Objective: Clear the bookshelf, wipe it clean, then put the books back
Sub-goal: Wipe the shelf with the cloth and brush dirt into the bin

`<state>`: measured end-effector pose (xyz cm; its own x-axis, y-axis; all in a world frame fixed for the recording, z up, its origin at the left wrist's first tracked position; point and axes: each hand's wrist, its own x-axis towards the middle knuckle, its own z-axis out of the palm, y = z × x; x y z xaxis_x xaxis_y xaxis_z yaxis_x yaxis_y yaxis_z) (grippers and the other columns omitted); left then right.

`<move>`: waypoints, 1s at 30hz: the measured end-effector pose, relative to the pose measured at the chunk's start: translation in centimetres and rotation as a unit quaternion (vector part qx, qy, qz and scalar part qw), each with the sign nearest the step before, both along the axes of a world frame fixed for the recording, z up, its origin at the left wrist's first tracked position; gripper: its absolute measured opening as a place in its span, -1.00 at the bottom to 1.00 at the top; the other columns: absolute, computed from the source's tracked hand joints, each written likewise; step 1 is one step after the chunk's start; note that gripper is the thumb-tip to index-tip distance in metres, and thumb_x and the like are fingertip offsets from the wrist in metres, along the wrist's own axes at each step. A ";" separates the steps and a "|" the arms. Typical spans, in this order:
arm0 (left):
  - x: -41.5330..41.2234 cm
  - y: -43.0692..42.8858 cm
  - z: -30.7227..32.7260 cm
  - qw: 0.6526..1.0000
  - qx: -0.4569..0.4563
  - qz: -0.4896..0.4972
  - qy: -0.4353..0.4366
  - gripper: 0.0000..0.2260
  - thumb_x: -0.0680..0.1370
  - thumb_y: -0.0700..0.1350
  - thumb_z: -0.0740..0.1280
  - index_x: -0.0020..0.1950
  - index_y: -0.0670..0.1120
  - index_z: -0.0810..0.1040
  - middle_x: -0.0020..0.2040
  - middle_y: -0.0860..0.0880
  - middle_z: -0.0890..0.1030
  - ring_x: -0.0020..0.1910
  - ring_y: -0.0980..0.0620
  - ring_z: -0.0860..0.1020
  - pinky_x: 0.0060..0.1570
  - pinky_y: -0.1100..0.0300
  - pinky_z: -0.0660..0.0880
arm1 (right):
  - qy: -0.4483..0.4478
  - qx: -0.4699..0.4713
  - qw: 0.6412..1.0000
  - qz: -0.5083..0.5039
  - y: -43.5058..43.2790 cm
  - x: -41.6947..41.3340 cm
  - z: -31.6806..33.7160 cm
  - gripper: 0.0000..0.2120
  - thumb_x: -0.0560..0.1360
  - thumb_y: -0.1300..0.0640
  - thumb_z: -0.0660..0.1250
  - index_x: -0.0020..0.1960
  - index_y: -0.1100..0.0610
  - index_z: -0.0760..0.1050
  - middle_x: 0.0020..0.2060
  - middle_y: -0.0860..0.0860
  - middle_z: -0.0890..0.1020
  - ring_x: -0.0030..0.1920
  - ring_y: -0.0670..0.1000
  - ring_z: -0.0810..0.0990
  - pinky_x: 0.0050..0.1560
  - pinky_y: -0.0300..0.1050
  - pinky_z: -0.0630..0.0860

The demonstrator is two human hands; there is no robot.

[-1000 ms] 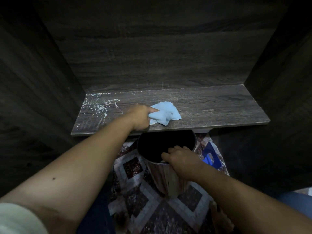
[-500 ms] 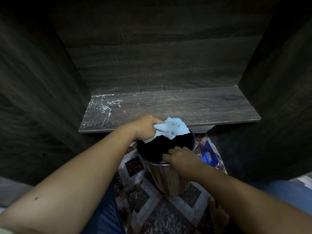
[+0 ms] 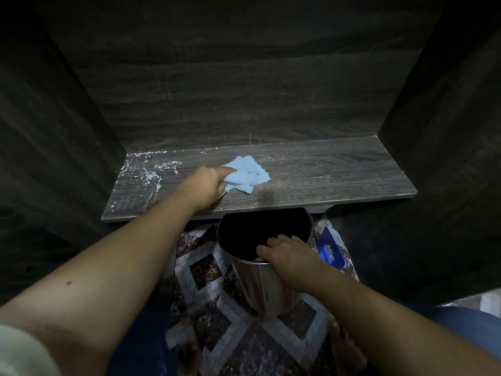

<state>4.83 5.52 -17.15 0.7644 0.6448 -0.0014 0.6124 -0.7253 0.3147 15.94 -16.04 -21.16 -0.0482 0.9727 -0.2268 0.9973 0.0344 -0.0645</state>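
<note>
One blue cloth (image 3: pixel 248 176) sits bunched on the dark wood shelf (image 3: pixel 325 180), gripped by the left hand (image 3: pixel 207 187), with white dust specks (image 3: pixel 150 175) just left of that hand. The right hand (image 3: pixel 287 252) is lower down, fingers hooked over the rim of one shiny metal bin (image 3: pixel 260 283) on a patterned rug (image 3: pixel 206 270). Dim dark-wood walls all round.

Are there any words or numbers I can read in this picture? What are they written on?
No words, numbers or signs can be read here.
The blue cloth, the shelf and the metal bin show no print.
The white specks on the shelf look like dust or scuffs, not letters.
The blue thing beside the bin has a pale patch, too blurred to tell if it is writing.
</note>
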 end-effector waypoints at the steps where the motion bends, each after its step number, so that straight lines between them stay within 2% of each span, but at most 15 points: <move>1: 0.0 0.2 -0.7 1.000 0.007 -0.008 0.002 -0.60 0.55 -0.18 0.31 0.40 -0.02 0.46 0.24 -0.21 0.57 0.17 -0.22 0.53 0.18 0.09 0.41 | 0.002 0.000 1.000 -0.002 0.1 0.1 -0.1 -0.61 0.54 0.28 0.18 0.35 0.09 0.31 0.18 0.12 0.47 0.21 0.17 0.40 0.12 0.00 0.32; 4: 0.3 0.4 -2.0 0.999 0.038 -0.006 -0.002 -0.63 0.55 -0.12 0.35 0.37 -0.07 0.48 0.21 -0.23 0.55 0.18 -0.25 0.49 0.23 0.04 0.34 | 0.005 0.002 1.000 -0.007 0.3 0.2 -0.3 -0.61 0.54 0.26 0.19 0.35 0.09 0.31 0.17 0.11 0.47 0.21 0.16 0.40 0.11 0.00 0.32; 8: 0.7 -1.0 -1.7 0.998 0.038 -0.036 -0.017 -0.70 0.54 -0.18 0.35 0.27 -0.12 0.56 0.08 -0.25 0.57 0.07 -0.26 0.52 0.06 0.08 0.37 | 0.011 -0.001 1.000 -0.008 0.0 0.2 -0.4 -0.59 0.53 0.26 0.19 0.36 0.08 0.31 0.18 0.11 0.46 0.22 0.16 0.39 0.11 0.00 0.32; 12: 0.5 -3.3 -1.1 0.998 0.019 -0.057 -0.020 -0.72 0.54 -0.16 0.34 0.25 -0.10 0.57 0.09 -0.21 0.57 0.05 -0.21 0.54 -0.06 0.14 0.35 | 0.004 -0.006 1.000 0.008 -0.4 -0.4 -0.2 -0.59 0.55 0.25 0.16 0.39 0.08 0.30 0.19 0.13 0.46 0.22 0.17 0.39 0.13 0.00 0.31; 15: 0.3 -5.1 -1.0 0.997 -0.019 -0.062 -0.043 -0.72 0.54 -0.17 0.33 0.26 -0.07 0.57 0.13 -0.15 0.60 0.10 -0.14 0.55 -0.05 0.23 0.30 | -0.002 -0.018 1.000 0.021 -0.7 -0.8 -0.1 -0.58 0.56 0.26 0.15 0.40 0.08 0.29 0.20 0.13 0.45 0.23 0.17 0.38 0.14 0.00 0.30; 18: -0.1 -6.1 -0.6 0.991 -0.103 -0.049 -0.074 -0.74 0.54 -0.14 0.36 0.23 -0.05 0.59 0.12 -0.05 0.65 0.11 -0.04 0.58 0.05 0.22 0.41 | 0.001 -0.020 0.999 0.028 -1.3 -1.1 0.3 -0.55 0.53 0.28 0.17 0.41 0.08 0.29 0.20 0.13 0.45 0.23 0.16 0.37 0.15 0.00 0.29; 20: -0.7 -6.2 -0.1 0.987 -0.122 -0.036 -0.100 -0.77 0.54 -0.13 0.36 0.20 -0.06 0.61 0.06 -0.02 0.67 0.05 -0.01 0.59 0.00 0.19 0.45 | 0.003 -0.015 0.999 0.031 -1.5 -1.1 0.4 -0.55 0.53 0.28 0.17 0.41 0.09 0.29 0.21 0.13 0.45 0.24 0.16 0.37 0.16 0.00 0.30; 22: -1.2 -5.9 0.8 0.986 -0.100 -0.014 -0.134 -0.76 0.54 -0.13 0.37 0.21 -0.05 0.61 0.03 0.01 0.66 -0.01 0.06 0.58 -0.11 0.27 0.39 | 0.004 -0.008 0.999 0.033 -1.6 -1.0 0.5 -0.56 0.53 0.27 0.17 0.40 0.08 0.30 0.20 0.12 0.45 0.23 0.16 0.38 0.15 0.00 0.30; 24: -1.5 -5.5 1.5 0.984 -0.062 0.006 -0.167 -0.74 0.53 -0.09 0.38 0.22 -0.02 0.61 0.02 0.05 0.66 -0.05 0.13 0.56 -0.12 0.32 0.35 | 0.007 -0.004 0.999 0.032 -1.5 -0.9 0.5 -0.56 0.53 0.28 0.18 0.39 0.08 0.30 0.19 0.11 0.45 0.22 0.15 0.39 0.13 0.00 0.31; 30: -1.1 -5.8 1.2 0.976 0.019 -0.014 -0.219 -0.67 0.52 -0.04 0.41 0.28 -0.02 0.57 0.03 -0.05 0.62 0.00 0.02 0.57 0.05 0.24 0.42 | 0.011 0.003 0.999 0.031 -1.2 -0.6 0.5 -0.60 0.55 0.26 0.15 0.38 0.07 0.31 0.18 0.11 0.45 0.21 0.14 0.39 0.12 0.00 0.30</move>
